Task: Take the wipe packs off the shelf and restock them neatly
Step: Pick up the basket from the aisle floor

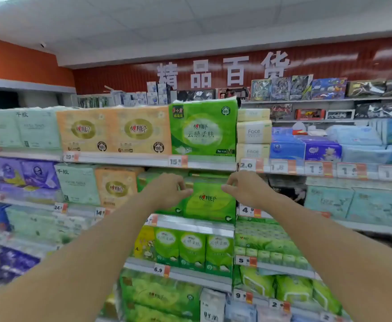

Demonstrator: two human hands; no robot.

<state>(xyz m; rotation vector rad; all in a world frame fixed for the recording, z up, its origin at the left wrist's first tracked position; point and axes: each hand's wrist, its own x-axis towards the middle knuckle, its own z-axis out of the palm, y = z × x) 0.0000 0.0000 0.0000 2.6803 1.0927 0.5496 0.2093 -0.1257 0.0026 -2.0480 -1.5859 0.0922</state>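
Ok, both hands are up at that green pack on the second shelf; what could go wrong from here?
1. The left hand and right hand pinch only the top edge of the green pack, so the soft wrapper may slip or tear.
2. The shelf edge sits close above; lifting the pack could snag it.
3. A second green pack stands behind the left hand and might be dragged out too.

Two arms show, and both are bare all the way down to the bottom of the picture. No sleeves can be seen. The left hand (167, 190) has no ring, no watch and no glove. The right hand (246, 189) is bare too, with nothing on the wrist. The nails are too blurry to tell much about
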